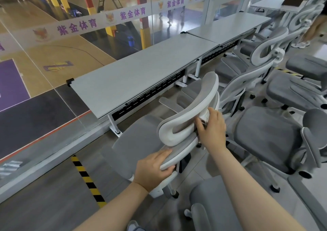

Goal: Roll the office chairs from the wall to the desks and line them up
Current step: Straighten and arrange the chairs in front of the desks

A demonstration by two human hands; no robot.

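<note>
Glass wall [53, 75] runs along the far left, a sports court showing below it; on the floor near it lies a strip of yellow-and-black tape [86, 177]; the first desk [134, 78] stands against the glass with a second desk [230, 27] butted to its right end. Before the first desk is the chair [141, 142] now being handled, its seat just short of the desk edge and its back turned toward the person, so it looks nearly in place but not yet tucked or squared. The left hand [154, 168] grips the top edge of the backrest, fingers over and thumb curled beneath; the right hand [212, 130] is clasped round the stalk behind the headrest [191, 114], fingers wrapped on it. Right of that, a second chair [235, 89] and others beyond it stand along the second desk, seemingly already lined up, though whether they sit straight I cannot tell. Nearer the right edge several loose chairs [276, 142] crowd behind the row, facing odd ways and well apart from the desks; another seat [221, 204] sits just under the arms. By my reckoning part of the row is set, one chair is arriving, and the loose ones are left to roll. At the far right, a second person's leg [313, 31] shows.
</note>
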